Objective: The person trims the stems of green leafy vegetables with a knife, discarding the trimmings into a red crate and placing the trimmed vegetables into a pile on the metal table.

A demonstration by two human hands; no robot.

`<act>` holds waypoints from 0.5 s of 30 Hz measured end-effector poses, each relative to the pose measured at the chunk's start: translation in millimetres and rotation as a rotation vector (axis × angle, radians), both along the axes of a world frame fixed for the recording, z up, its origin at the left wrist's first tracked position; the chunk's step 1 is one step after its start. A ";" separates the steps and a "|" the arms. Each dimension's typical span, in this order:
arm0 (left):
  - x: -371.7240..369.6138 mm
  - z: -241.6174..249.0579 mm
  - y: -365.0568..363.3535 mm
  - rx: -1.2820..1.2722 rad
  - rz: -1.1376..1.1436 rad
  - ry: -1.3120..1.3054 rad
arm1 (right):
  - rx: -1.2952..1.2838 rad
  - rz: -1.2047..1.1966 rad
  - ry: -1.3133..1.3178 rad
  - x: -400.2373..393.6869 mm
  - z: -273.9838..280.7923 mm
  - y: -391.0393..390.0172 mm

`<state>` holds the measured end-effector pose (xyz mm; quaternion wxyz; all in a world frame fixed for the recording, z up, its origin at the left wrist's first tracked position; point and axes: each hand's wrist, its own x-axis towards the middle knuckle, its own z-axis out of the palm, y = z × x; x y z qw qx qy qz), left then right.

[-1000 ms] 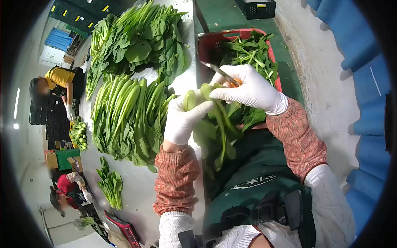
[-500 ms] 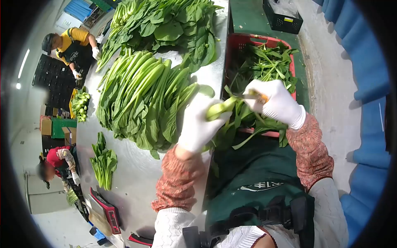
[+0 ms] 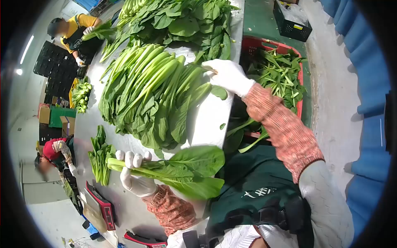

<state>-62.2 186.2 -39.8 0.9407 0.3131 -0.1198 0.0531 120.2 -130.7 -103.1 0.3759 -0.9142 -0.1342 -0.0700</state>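
Observation:
My gloved left hand (image 3: 138, 175) is closed around the stem of a leafy green stalk (image 3: 182, 169), held low over the metal table. Its pale stem end points left and its broad leaves spread to the right. My gloved right hand (image 3: 227, 76) reaches to the stem ends of a large pile of leafy greens (image 3: 144, 91). The fingers are bent together at the pile's right edge; what they hold, if anything, is hidden. No knife shows in this view now. On the table left of my left hand lies a small bunch of greens (image 3: 99, 157).
A red crate (image 3: 301, 78) of trimmed leaves stands right of the metal table (image 3: 134, 206). More greens (image 3: 182, 25) are heaped at the far end. Red scales (image 3: 101, 206) sit at the near left. Two people (image 3: 78, 31) work across the table. A black crate (image 3: 291, 20) stands farther back.
My left hand has moved left and down from beside the crate, carrying the stalk. My right hand has left the crate, where it held an orange-handled knife, and reached the pile.

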 end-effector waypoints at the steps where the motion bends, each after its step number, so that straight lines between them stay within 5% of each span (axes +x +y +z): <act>1: 0.0 2.0 -1.4 0.006 -0.032 -0.034 | 0.037 0.009 -0.058 18.5 -20.4 12.9; 4: -1.6 12.6 0.1 0.044 -0.032 -0.048 | 0.020 0.038 -0.074 50.0 -70.2 31.8; 6: -1.7 15.6 1.3 0.092 -0.004 -0.083 | -0.090 0.109 0.045 41.1 -40.8 17.4; 7: -3.8 17.2 0.5 0.247 0.094 -0.031 | -0.149 0.146 0.107 35.3 -31.7 6.4; 9: -7.6 24.5 -3.7 0.557 0.280 0.082 | 0.230 0.237 0.314 20.4 -28.3 -17.9; 11: -6.0 36.6 -27.4 1.079 0.484 0.247 | 0.399 0.245 0.255 -2.0 -25.6 -34.6; 14: 13.2 33.7 -77.0 1.528 0.532 -0.141 | 0.636 0.258 0.327 -60.5 34.3 -38.5; 15: 20.3 36.9 -100.0 1.613 0.541 -0.361 | 0.504 0.197 0.134 -75.0 43.4 -35.7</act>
